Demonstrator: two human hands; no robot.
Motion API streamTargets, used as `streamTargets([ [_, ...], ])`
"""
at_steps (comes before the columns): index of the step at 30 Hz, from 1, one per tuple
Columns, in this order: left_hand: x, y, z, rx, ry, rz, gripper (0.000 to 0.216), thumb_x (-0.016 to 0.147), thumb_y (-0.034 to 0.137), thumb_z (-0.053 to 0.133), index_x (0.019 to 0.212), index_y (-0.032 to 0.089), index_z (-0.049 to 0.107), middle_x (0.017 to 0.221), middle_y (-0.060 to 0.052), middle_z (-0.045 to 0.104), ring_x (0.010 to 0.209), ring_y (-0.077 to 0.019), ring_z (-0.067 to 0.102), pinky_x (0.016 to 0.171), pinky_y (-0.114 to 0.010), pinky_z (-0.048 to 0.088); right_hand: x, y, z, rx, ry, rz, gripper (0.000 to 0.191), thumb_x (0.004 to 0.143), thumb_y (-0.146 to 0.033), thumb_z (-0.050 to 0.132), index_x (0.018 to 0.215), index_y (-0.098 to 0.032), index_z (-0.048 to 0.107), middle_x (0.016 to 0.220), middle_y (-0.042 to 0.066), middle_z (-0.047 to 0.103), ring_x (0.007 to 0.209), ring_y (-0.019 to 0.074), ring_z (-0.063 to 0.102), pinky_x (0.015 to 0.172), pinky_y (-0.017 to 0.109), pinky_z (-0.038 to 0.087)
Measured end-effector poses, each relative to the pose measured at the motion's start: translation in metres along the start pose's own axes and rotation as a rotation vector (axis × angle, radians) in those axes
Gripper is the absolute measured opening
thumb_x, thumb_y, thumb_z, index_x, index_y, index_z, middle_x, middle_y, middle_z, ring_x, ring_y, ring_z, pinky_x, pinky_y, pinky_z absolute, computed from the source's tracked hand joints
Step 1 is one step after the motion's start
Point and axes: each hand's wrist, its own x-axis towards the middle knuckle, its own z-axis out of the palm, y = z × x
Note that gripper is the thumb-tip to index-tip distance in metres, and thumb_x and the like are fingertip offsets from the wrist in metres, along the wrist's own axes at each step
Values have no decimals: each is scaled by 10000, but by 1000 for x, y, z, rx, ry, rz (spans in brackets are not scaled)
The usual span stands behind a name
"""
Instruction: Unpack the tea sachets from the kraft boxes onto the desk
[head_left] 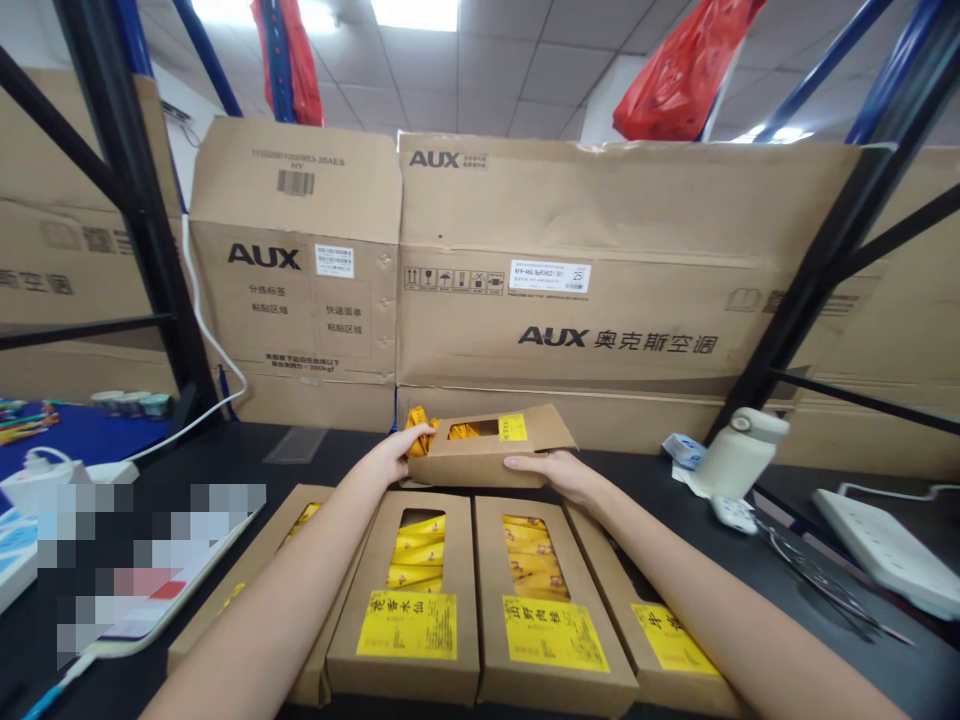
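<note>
A brown cardboard box (pixel 476 465) with a window and a yellow label is held up over the back of the table. My right hand (pixel 562 472) grips its right end, thumb along the near side. At the left end, orange packets (pixel 421 432) stick out, and my left hand (pixel 401 452) is closed on them, its fingertips partly hidden. More orange shows through the window. Nearer me lie several similar boxes in a row: a box of yellow packets (pixel 403 675), a box of orange-yellow packets (pixel 555 685), and outer ones partly covered by my forearms.
Large AUX cartons (pixel 555 230) form a wall behind the black table (pixel 637 500). On the right are a white bottle (pixel 739 455), glasses (pixel 817 580) and a power strip (pixel 892 550). Leftward lie a partly blurred tablet-like device (pixel 187 570) and a white cable (pixel 202 310). Dark rack posts (pixel 825 240) flank both sides.
</note>
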Motion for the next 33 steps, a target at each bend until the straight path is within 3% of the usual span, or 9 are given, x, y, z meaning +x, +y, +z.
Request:
streamTargets([
  [6, -1, 5, -6, -67, -47, 3, 158, 783, 211, 582, 912, 137, 639, 702, -53, 709, 582, -175, 664, 596, -306, 573, 1, -1, -4, 49, -57, 58, 432, 596, -339, 821, 988, -201, 706, 1174, 84, 672, 1121, 263, 619, 1078, 421, 421],
  [10, -2, 5, -7, -99, -63, 39, 213, 747, 225, 662, 942, 139, 651, 743, -64, 725, 629, -189, 681, 636, -317, 583, 2, 5, -9, 29, -109, 80, 466, 574, -337, 829, 1004, -205, 708, 1180, 73, 670, 1132, 259, 611, 1088, 422, 407],
  [16, -1, 4, -5, -137, -47, 152, 237, 731, 165, 698, 965, 153, 660, 802, -68, 742, 735, -187, 707, 713, -283, 580, 5, 7, -11, -126, 14, -8, 579, 522, -290, 866, 1072, -245, 691, 1256, 36, 627, 1226, 234, 541, 1140, 394, 341],
  [26, -1, 4, -3, -166, -27, 248, 231, 656, 87, 692, 878, 135, 649, 749, -62, 732, 658, -176, 694, 696, -290, 576, 15, 12, -19, -135, 103, -37, 642, 471, -274, 872, 1077, -188, 677, 1243, 71, 635, 1212, 240, 552, 1125, 382, 358],
  [33, 13, -1, -6, -94, 110, 346, 353, 622, 78, 702, 955, 154, 610, 770, -40, 716, 653, -171, 678, 690, -338, 574, 17, 12, -15, -97, 131, -17, 640, 440, -195, 848, 1057, -172, 679, 1238, 90, 638, 1190, 255, 568, 1104, 387, 382],
])
